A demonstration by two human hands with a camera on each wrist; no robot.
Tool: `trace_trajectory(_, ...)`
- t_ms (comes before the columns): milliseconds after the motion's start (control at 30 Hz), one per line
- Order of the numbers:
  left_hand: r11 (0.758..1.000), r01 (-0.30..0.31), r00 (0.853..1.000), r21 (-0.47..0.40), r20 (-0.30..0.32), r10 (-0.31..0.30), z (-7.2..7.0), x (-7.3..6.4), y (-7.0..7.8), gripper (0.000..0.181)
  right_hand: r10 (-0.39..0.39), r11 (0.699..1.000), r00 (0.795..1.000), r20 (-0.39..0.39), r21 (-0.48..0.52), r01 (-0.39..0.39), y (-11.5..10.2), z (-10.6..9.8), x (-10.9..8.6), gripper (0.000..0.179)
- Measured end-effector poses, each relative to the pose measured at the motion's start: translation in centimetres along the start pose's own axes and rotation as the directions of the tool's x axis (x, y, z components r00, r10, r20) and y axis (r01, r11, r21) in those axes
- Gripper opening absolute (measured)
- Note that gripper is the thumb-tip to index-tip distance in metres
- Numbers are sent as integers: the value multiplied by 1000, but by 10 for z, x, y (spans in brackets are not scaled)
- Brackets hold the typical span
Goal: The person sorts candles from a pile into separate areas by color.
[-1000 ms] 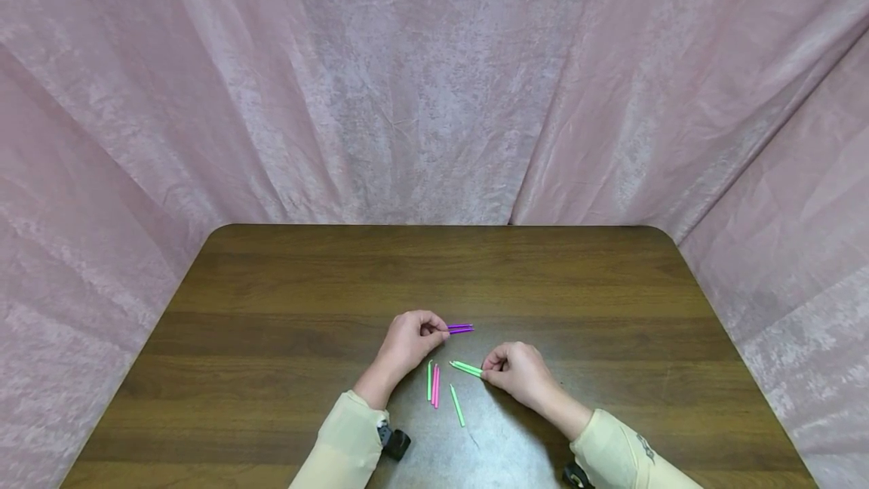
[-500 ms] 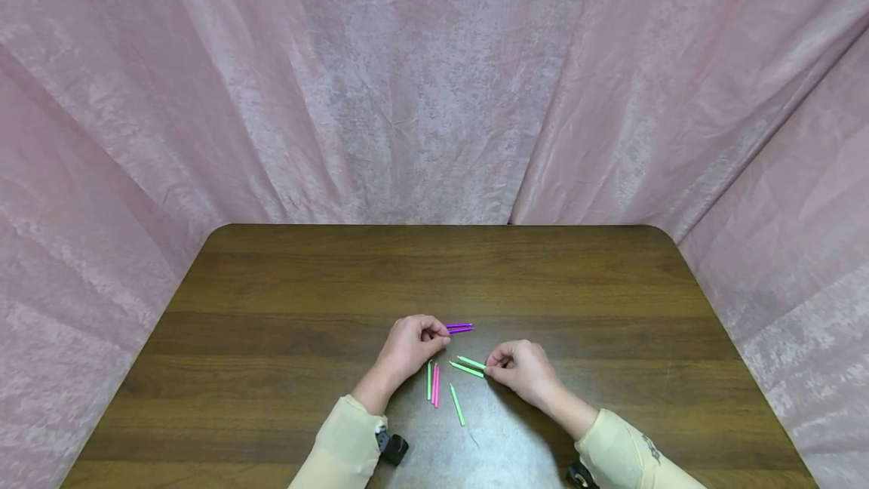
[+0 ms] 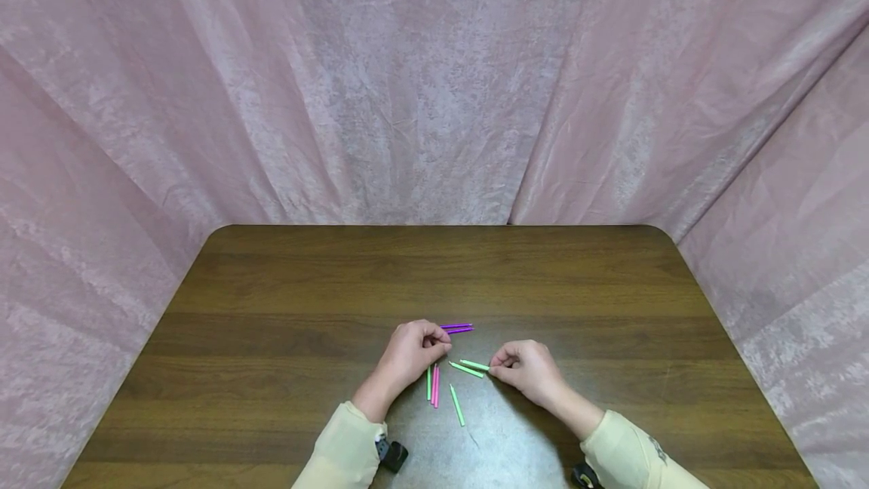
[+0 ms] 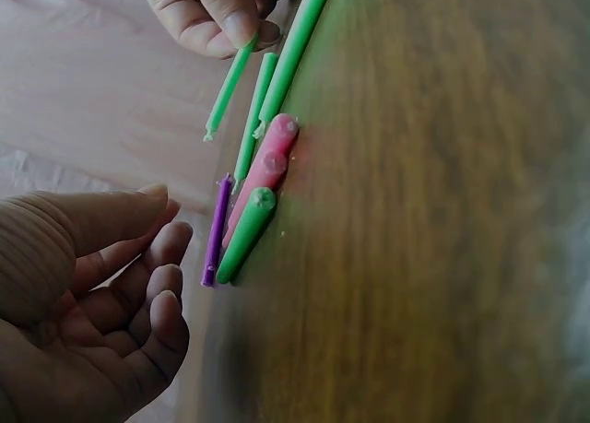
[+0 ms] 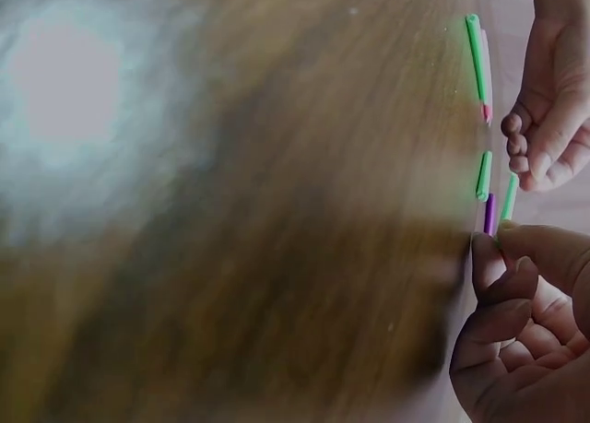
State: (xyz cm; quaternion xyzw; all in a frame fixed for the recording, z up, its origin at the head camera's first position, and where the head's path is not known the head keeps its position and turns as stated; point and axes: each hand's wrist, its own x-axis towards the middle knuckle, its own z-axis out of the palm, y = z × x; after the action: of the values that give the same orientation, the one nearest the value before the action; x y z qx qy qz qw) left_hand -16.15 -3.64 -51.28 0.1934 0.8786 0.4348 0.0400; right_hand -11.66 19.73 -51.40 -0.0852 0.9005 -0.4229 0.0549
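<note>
My right hand (image 3: pixel 529 374) pinches the end of a thin green candle (image 3: pixel 474 364) between thumb and forefinger; in the left wrist view that candle (image 4: pixel 227 99) hangs wick end down from the fingertips. Right beside it, another green candle (image 3: pixel 466 370) lies on the table. My left hand (image 3: pixel 409 357) has loosely curled fingers with nothing between them, just below two purple candles (image 3: pixel 460 330). Under its wrist side, a green candle (image 3: pixel 428 385) lies alongside two pink candles (image 3: pixel 436 387). A further green candle (image 3: pixel 457 405) lies on its own, nearer the body.
The brown wooden table (image 3: pixel 305 270) has rounded far corners. Pink velvet curtains (image 3: pixel 421 81) hang behind it and at both sides. A black wrist camera (image 3: pixel 394 456) sits at the left cuff, another at the right.
My left hand has let go of the purple candles and drawn slightly back toward the body. My right hand has slid one green candle apart from its neighbour and shifted a little right.
</note>
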Motion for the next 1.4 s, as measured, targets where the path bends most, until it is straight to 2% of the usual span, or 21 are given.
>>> trace_trajectory(200, 1000, -8, 1000, -2, 3, 8, 1, -3, 1, 5, -4, 998, 1000, 9, 64, 4, 5, -6, -2, 4)
trace_trajectory(533, 999, -51, 999, 18, 1, 51, 3, -6, 4, 5, -5, 995, 1000, 9, 102, 4, 8, -14, -4, 4)
trace_trajectory(933, 998, -56, 998, 1, 26, 56, 7, -8, 2, 4, 0, 997, 1000, -8, 78, 0, 13, -18, -4, 4)
trace_trajectory(1400, 997, -67, 997, 29, 40, 66, 9, -10, 4, 6, 12, 998, 999, -33, 60, -10, 17, -26, -2, 4)
